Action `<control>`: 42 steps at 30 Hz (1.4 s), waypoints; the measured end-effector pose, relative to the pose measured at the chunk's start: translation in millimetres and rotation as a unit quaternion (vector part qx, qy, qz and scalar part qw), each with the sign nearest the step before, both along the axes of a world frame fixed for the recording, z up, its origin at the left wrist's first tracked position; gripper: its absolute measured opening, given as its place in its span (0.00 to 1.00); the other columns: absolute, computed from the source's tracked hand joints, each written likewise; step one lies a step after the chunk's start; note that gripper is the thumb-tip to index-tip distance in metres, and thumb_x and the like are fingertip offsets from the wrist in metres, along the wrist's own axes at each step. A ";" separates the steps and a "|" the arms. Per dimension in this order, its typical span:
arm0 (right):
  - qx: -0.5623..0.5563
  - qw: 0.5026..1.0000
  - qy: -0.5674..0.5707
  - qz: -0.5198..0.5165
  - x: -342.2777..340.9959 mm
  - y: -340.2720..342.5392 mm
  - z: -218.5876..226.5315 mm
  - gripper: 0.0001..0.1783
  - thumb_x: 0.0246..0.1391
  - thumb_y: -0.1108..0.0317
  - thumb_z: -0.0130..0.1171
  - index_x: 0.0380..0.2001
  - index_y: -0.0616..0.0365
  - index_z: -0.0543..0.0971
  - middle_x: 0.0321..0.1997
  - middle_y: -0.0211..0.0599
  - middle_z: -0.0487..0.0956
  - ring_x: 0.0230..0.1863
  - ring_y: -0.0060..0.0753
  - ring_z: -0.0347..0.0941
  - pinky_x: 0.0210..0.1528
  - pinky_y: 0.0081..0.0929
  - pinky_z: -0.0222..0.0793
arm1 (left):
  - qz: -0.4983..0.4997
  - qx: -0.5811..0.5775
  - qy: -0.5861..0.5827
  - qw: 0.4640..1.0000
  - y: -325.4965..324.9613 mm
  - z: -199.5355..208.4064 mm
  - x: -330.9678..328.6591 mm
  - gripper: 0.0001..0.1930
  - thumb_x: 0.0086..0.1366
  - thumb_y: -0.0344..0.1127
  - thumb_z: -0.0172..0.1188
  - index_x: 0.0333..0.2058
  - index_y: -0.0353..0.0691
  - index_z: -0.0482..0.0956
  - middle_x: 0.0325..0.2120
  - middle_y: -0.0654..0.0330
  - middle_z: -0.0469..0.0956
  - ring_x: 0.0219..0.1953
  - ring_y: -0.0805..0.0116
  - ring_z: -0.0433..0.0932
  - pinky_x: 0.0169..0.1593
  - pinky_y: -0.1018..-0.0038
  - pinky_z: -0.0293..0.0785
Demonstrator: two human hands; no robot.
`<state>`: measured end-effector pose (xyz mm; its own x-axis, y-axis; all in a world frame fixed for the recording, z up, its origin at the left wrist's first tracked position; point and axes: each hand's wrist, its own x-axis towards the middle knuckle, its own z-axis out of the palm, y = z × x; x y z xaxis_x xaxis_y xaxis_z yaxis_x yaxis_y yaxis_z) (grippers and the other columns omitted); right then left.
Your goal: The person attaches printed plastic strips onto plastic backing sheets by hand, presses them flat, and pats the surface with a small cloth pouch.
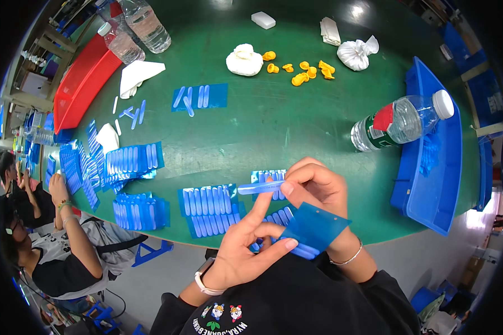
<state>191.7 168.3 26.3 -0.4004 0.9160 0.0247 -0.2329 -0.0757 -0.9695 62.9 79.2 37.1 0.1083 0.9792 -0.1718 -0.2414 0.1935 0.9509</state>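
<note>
A pale blue strip (251, 188) is held above the near edge of the green tabletop (296, 123), its long axis lying nearly left to right, one end pointing left and the other, slightly higher, running into the right hand (323, 187). That hand's grip pinches the strip between thumb and fingers, while the left hand's (243, 251) index fingertip meets it from below. The left grip also closes, its thumb pressing a blue sheet (319, 226) that has further strips along its lower edge. Five strips lie on the flat film (219, 96) farther off: two upright side by side, the others at angles. Strip-covered sheets (141, 211) sit in layered piles to the left, their strips pointing mostly away from the person. Two white bundles (244, 61) flank a scatter of yellow pieces (299, 79), about eight, some overlapping. The blue bin (441, 206) at right contains blue pieces (430, 155), with one bottle (397, 123) tilted across its inner side in view; the red tray's (75, 106) contents cannot be made out.
</note>
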 end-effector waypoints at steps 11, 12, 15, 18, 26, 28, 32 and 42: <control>0.137 0.985 -0.032 -0.102 19.5 -0.4 0.3 0.03 0.44 0.81 0.57 0.24 0.63 0.75 0.27 0.33 0.70 0.30 0.22 0.65 0.33 0.20 0.60 | 0.028 -0.027 0.043 0.998 1.9 4.3 9.7 0.27 0.54 0.26 0.62 0.53 0.33 0.65 0.25 0.67 0.77 0.24 0.88 0.64 0.27 0.88 0.62; 0.104 0.975 0.035 -0.192 24.7 9.2 4.1 0.03 0.44 0.80 0.57 0.25 0.63 0.75 0.28 0.33 0.71 0.31 0.22 0.65 0.34 0.20 0.60 | 0.082 -0.061 0.033 0.994 0.2 1.7 7.3 0.26 0.55 0.26 0.61 0.52 0.32 0.66 0.24 0.67 0.76 0.23 0.88 0.65 0.27 0.89 0.62; 0.117 0.964 0.048 -0.234 37.0 14.1 17.9 0.06 0.44 0.78 0.59 0.29 0.63 0.74 0.31 0.35 0.71 0.34 0.23 0.65 0.38 0.21 0.61 | 0.189 -0.102 0.016 0.976 -2.7 -12.8 -2.2 0.15 0.57 0.26 0.59 0.43 0.31 0.72 0.22 0.66 0.73 0.21 0.86 0.65 0.24 0.88 0.61; 0.141 0.978 0.022 -0.155 26.1 4.2 25.2 0.10 0.43 0.77 0.61 0.32 0.64 0.73 0.34 0.36 0.72 0.35 0.24 0.66 0.41 0.22 0.61 | 0.210 -0.114 -0.108 0.965 -1.6 -11.9 -5.6 0.08 0.61 0.31 0.54 0.25 0.40 0.65 0.19 0.69 0.67 0.17 0.83 0.62 0.19 0.83 0.62; 0.133 0.983 0.014 -0.124 33.5 -8.9 4.5 0.09 0.44 0.80 0.59 0.31 0.63 0.72 0.40 0.46 0.75 0.44 0.35 0.71 0.48 0.31 0.65 | 0.201 -0.134 -0.099 0.965 0.9 -4.5 -6.5 0.09 0.64 0.35 0.51 0.28 0.36 0.70 0.18 0.69 0.64 0.15 0.82 0.62 0.16 0.83 0.63; 0.129 0.985 0.017 -0.117 37.8 -9.0 1.4 0.09 0.44 0.80 0.59 0.30 0.63 0.72 0.41 0.47 0.75 0.43 0.35 0.71 0.48 0.31 0.65 | 0.189 -0.133 -0.093 0.968 1.4 -3.9 -6.7 0.09 0.64 0.35 0.51 0.28 0.36 0.71 0.17 0.69 0.63 0.15 0.83 0.62 0.17 0.83 0.64; 0.111 0.988 0.040 -0.102 33.8 -15.2 2.1 0.08 0.42 0.81 0.59 0.26 0.63 0.70 0.39 0.52 0.76 0.39 0.37 0.73 0.46 0.31 0.66 | 0.167 -0.132 -0.094 0.973 0.9 -6.4 -5.1 0.08 0.63 0.35 0.52 0.29 0.35 0.71 0.14 0.71 0.63 0.16 0.85 0.63 0.18 0.84 0.65; 0.131 0.984 0.120 0.010 36.0 -20.2 -7.8 0.09 0.39 0.82 0.58 0.25 0.61 0.69 0.34 0.53 0.77 0.36 0.38 0.74 0.39 0.31 0.69 | 0.153 -0.112 -0.109 0.976 3.2 -8.0 -4.5 0.08 0.63 0.34 0.52 0.29 0.35 0.71 0.15 0.70 0.65 0.17 0.83 0.66 0.21 0.82 0.69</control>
<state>227.6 148.1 18.5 -0.3716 0.8578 0.3551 -0.4591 0.1627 -0.8734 58.4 82.4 29.0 -0.1250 0.9117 -0.3913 -0.5132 0.2781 0.8119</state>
